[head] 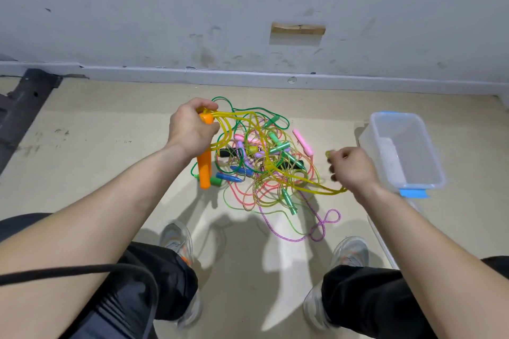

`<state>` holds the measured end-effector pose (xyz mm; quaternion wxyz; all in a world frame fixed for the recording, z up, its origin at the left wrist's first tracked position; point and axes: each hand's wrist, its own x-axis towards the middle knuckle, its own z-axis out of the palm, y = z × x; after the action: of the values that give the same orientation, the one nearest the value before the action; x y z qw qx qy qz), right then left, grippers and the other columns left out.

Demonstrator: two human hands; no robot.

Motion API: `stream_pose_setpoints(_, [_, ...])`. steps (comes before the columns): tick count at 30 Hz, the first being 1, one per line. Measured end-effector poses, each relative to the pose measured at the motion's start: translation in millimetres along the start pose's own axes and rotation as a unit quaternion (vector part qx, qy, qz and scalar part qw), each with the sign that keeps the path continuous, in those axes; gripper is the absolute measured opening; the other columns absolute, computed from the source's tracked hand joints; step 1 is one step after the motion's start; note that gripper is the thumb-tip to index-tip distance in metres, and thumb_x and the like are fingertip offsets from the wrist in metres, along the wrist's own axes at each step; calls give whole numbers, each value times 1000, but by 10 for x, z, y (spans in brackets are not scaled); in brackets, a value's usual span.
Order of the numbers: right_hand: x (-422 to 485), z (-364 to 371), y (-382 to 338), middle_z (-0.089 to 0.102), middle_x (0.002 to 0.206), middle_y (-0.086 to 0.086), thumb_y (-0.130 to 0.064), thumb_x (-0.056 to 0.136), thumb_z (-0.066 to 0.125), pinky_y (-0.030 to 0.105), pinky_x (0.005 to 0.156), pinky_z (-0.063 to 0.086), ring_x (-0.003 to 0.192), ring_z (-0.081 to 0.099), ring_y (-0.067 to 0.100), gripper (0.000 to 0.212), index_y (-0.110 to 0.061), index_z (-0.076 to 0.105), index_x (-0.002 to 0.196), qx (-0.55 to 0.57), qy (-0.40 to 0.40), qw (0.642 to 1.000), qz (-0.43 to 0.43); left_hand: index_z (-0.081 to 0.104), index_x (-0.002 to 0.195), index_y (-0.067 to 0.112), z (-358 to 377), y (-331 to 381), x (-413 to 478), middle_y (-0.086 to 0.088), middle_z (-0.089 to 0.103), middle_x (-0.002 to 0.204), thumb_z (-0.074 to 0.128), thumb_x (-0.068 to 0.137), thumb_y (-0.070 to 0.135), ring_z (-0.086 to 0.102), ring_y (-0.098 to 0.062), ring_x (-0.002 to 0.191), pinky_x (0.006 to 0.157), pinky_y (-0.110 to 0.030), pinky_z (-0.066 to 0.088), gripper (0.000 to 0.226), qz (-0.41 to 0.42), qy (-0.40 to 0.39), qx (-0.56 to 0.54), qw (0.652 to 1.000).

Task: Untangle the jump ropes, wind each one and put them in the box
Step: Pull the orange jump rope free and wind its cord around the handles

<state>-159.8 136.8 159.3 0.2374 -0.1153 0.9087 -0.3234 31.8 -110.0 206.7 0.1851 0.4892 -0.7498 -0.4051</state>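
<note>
Forearms reach out bare over both knees toward the tangle of jump ropes (261,165), which lies on the pale floor (110,146) in front of the person's shoes. The left hand (190,129) is raised above the left edge of the heap, back of the hand toward the camera, fingers and thumb curled tight round an orange handle (205,170); orange shows both above the thumb and below the heel of the hand, and whether that is one handle or two cannot be told. Several loops of the yellow rope (272,169) spill from this fist and sag across the pile. The right hand (351,168) sits lower, just right of the heap, knuckles up and fingers curled in, gripping the far stretch of the same yellow rope, which runs taut to the underside of the palm. The clear box (431,162) with blue latches stands open on the floor just beyond the right hand, nothing coiled inside.
</note>
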Motion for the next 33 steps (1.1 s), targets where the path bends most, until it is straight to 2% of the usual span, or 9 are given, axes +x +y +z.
stream_pose_setpoints(3, [-155,117,-31,72,84,11,-22,93,54,36,73,54,83,65,34,23,-11,66,76,-200,-85,975,-46,70,103,29,39,89,-93,10,67,92,78,78,6,62,-9,72,77,-28,55,35,31,-56,-69,996])
stream_pose_setpoints(6, [-236,123,-145,65,116,15,-21,89,55,37,84,50,102,59,35,24,-14,62,110,-293,-96,950,-46,71,104,28,33,196,-174,3,71,103,79,77,2,67,-12,82,79,-27,56,38,69,-112,-114,985])
stream_pose_setpoints(11, [-433,68,-531,42,150,5,-37,84,53,28,112,25,140,36,26,69,-21,41,150,-39,-17,971,-236,73,106,25,8,335,-325,10,72,100,81,79,3,67,-7,83,77,-26,58,36,114,-221,-123,961])
stream_pose_setpoints(14, [-520,73,-719,61,133,0,-60,83,42,36,110,34,128,50,23,72,-27,46,146,-96,-65,932,-345,71,115,18,43,371,-403,17,71,95,78,81,-2,68,-3,83,75,-21,56,40,130,-267,-127,946])
stream_pose_setpoints(17, [-589,173,-748,63,79,-5,-71,82,46,47,80,52,80,64,23,45,-41,63,112,18,-206,948,-241,65,125,20,56,392,-433,17,70,84,77,80,-2,66,-3,75,70,-20,53,51,125,-268,-139,945])
stream_pose_setpoints(19, [-622,240,-730,48,63,-4,-62,89,53,45,63,40,60,49,18,29,-36,65,85,137,-238,942,-195,65,125,22,60,380,-421,12,72,91,78,80,0,67,-6,78,73,-23,55,51,109,-243,-170,949])
stream_pose_setpoints(23, [-772,303,-729,59,64,-17,-40,103,52,23,61,43,58,55,-1,28,-26,65,82,201,-295,921,-158,69,116,19,99,356,-405,-5,72,97,79,80,2,69,-17,82,77,-34,59,40,51,-181,-262,947])
stream_pose_setpoints(26, [-806,356,-698,76,104,-6,-41,93,68,37,89,55,98,73,14,22,-27,71,110,219,-313,910,-163,70,111,16,153,351,-439,-2,73,89,76,82,1,69,-21,79,76,-37,58,33,0,-171,-321,932])
stream_pose_setpoints(33, [-740,230,-716,75,100,20,-11,78,84,48,90,57,91,73,26,24,-15,74,100,213,-352,898,-156,68,110,23,224,316,-518,-17,72,107,77,81,22,70,-25,91,87,-43,58,30,-19,-172,-331,928])
